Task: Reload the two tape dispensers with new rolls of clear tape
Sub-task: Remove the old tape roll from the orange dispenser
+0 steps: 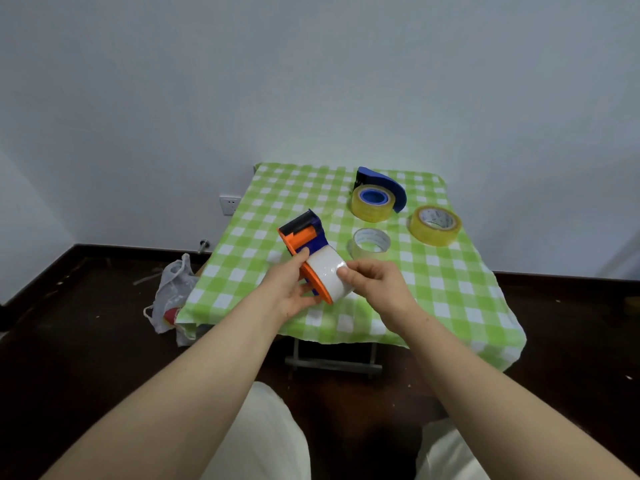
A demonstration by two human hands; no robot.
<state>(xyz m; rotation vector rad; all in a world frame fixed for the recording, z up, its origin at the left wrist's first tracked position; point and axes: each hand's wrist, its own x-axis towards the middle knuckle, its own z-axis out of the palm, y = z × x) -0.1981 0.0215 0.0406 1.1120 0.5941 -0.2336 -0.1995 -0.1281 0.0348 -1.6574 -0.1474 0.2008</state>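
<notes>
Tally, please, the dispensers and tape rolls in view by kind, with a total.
Dispensers: 2 (orange dispenser, blue dispenser)
Rolls: 4 (white roll, mounted roll, yellow roll, clear roll)
Total: 6

left grip [294, 289]: fingers curled, clasping | right grip [374, 282]: thumb pinching | forearms extended

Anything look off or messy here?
Minor only: a crumpled white bag lies on the floor left of the checked cloth, which hangs skewed, lower at the front right. Nothing looks spilled or broken.
</notes>
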